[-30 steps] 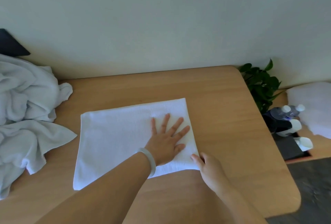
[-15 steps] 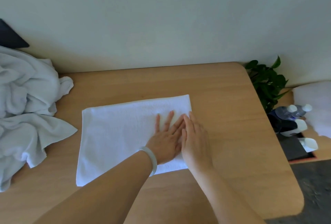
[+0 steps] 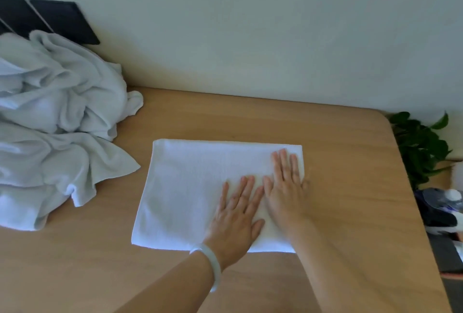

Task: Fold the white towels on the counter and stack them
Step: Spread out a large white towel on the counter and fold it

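White terry cloth, folded into a flat rectangle, lies near the middle of the wooden bench (image 3: 345, 152); this folded towel (image 3: 190, 187) has both of the person's hands on its right-hand part.

The left forearm comes in from the lower edge and slants up and to the right, with a pale bracelet (image 3: 213, 264) round the wrist. The left hand (image 3: 235, 215) lies palm down on the near right area of the towel, its fingers straight and a little spread, the thumb stuck out to the right. It holds nothing and only presses flat on the cloth.

The right forearm enters from the lower right and slants up and to the left. The right hand (image 3: 285, 187) is also palm down, fingers straight and close together, reaching toward the towel's far right corner. Its outer side runs along the towel's right edge. It is somewhat blurred, so I cannot tell whether the little finger lies on cloth or on wood. It grips nothing. The two hands lie side by side, just touching or nearly so.

To the left, apart from the folded towel, sits a crumpled pile of unfolded towels (image 3: 57, 117), heaped against the wall below a dark panel (image 3: 52, 18). Beyond the bench's right end stand a green plant (image 3: 421, 147) and some bottles (image 3: 448, 201).
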`<state>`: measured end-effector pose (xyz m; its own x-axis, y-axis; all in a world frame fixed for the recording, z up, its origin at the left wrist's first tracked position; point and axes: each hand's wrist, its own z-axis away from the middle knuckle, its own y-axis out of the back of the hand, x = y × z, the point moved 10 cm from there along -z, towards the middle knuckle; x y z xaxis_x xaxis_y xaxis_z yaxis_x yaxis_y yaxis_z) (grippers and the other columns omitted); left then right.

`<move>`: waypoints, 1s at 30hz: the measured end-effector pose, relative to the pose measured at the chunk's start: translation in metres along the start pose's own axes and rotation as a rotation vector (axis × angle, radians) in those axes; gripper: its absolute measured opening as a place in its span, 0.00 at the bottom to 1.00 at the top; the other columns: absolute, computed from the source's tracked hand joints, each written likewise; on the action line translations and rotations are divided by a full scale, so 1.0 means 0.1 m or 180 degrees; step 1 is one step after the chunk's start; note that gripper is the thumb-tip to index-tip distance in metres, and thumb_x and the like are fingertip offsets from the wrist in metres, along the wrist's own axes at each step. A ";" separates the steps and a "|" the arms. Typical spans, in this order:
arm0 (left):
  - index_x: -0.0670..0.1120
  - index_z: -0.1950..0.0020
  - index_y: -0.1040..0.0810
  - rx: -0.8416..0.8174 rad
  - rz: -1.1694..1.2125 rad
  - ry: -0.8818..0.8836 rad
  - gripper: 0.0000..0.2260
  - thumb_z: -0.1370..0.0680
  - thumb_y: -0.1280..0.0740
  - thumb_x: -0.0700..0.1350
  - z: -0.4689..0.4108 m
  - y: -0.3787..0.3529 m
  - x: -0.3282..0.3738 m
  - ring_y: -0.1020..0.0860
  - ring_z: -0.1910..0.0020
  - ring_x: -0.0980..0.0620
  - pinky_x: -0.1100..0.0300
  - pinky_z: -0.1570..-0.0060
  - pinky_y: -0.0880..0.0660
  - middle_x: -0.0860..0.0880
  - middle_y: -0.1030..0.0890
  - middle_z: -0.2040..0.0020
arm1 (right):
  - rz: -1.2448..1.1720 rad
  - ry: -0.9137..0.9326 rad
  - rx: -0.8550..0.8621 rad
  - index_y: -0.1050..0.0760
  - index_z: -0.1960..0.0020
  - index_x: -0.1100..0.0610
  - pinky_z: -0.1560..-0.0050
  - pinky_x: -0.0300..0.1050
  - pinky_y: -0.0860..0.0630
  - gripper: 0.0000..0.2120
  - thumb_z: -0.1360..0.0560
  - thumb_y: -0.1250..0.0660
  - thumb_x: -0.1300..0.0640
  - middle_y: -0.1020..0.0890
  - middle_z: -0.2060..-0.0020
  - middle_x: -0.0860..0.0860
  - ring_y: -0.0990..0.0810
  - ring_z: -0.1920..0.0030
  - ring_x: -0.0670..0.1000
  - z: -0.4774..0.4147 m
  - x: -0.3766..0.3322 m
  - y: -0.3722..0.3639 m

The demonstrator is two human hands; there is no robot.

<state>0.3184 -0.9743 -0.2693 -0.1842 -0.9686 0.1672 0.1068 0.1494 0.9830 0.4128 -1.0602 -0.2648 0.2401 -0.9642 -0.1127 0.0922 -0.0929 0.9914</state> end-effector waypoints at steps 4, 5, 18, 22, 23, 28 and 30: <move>0.48 0.20 0.44 0.0033 0.0018 -0.0107 0.29 0.18 0.46 0.59 -0.01 0.03 -0.11 0.50 0.21 0.45 0.36 0.29 0.47 0.45 0.47 0.20 | 0.0028 -0.0169 -0.0006 0.36 0.25 0.64 0.24 0.62 0.57 0.38 0.24 0.58 0.40 0.34 0.25 0.60 0.42 0.23 0.60 -0.45 0.19 0.10; 0.49 0.20 0.43 0.0048 -0.0009 -0.0117 0.29 0.19 0.46 0.59 -0.02 0.05 -0.16 0.49 0.21 0.45 0.34 0.29 0.47 0.47 0.46 0.20 | 0.0000 -0.0159 0.0001 0.34 0.27 0.65 0.24 0.64 0.54 0.38 0.24 0.59 0.41 0.33 0.26 0.61 0.41 0.23 0.61 -0.52 0.17 0.13; 0.57 0.20 0.58 -0.0284 0.0098 0.1461 0.34 0.25 0.67 0.67 -0.09 0.34 -2.02 0.63 0.21 0.52 0.41 0.24 0.60 0.50 0.59 0.19 | 0.0243 -0.0115 -0.0294 0.54 0.20 0.58 0.23 0.59 0.54 0.33 0.20 0.62 0.43 0.48 0.20 0.54 0.52 0.21 0.54 -0.52 0.11 -0.06; 0.56 0.20 0.59 -0.0654 0.0442 0.1284 0.31 0.19 0.53 0.65 -0.13 0.37 -2.02 0.65 0.22 0.52 0.42 0.24 0.59 0.51 0.63 0.20 | 0.0229 0.0551 0.0305 0.42 0.22 0.60 0.26 0.67 0.54 0.30 0.21 0.55 0.49 0.38 0.23 0.57 0.43 0.22 0.59 -0.31 -0.57 0.26; 0.56 0.20 0.58 -0.0747 0.0659 0.1247 0.31 0.18 0.49 0.62 -0.12 0.42 -2.01 0.65 0.22 0.53 0.43 0.24 0.58 0.52 0.63 0.20 | 0.0171 0.0966 0.0327 0.41 0.22 0.57 0.27 0.68 0.53 0.29 0.20 0.53 0.49 0.38 0.23 0.56 0.43 0.22 0.59 -0.18 -0.90 0.26; 0.52 0.26 0.32 0.0423 0.3833 0.2102 0.22 0.20 0.35 0.41 0.31 0.83 -2.25 0.39 0.25 0.57 0.62 0.31 0.40 0.57 0.35 0.26 | 0.0105 0.1492 -0.0272 0.41 0.22 0.49 0.32 0.78 0.48 0.27 0.19 0.52 0.46 0.37 0.23 0.54 0.41 0.23 0.63 0.03 -1.92 -0.09; 0.50 0.32 0.26 0.0859 0.3966 0.2793 0.17 0.21 0.34 0.40 0.77 0.81 -2.41 0.28 0.35 0.54 0.60 0.37 0.32 0.54 0.26 0.35 | 0.0249 0.1442 -0.0322 0.35 0.24 0.52 0.33 0.79 0.51 0.27 0.20 0.52 0.46 0.34 0.25 0.56 0.40 0.24 0.64 -0.09 -2.06 -0.18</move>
<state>0.2962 -0.7129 -0.2238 0.5064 -0.0020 0.8623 -0.4396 0.8597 0.2602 0.3701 -0.8580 -0.2600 0.6455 -0.7598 -0.0779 0.1454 0.0221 0.9891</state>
